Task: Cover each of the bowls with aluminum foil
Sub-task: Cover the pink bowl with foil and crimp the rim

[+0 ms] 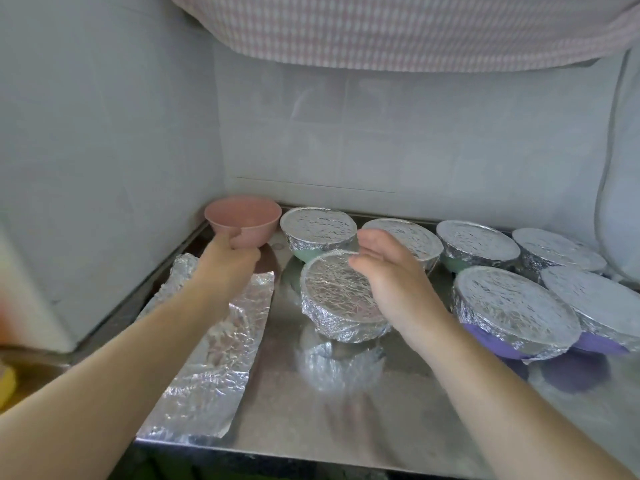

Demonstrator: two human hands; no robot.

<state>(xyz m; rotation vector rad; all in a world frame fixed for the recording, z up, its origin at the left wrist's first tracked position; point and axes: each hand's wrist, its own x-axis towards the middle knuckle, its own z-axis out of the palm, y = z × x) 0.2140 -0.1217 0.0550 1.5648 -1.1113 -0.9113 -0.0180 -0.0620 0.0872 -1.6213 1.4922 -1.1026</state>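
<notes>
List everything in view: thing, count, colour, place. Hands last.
Pink bowl: one, uncovered, back left corner.
Foil-covered bowls: seven, silver tops; four in the back row, two purple at right, one in the middle.
Foil sheet: one, silver, crumpled, flat at left.
Counter: one, shiny metal.
Checked cloth: one, pink and white, overhead.
Left hand: grips the pink bowl's rim.
Right hand: fingers straight, beside the middle bowl.

Left hand (231, 261) curled, gripping; right hand (391, 271) open, fingers relaxed.
</notes>
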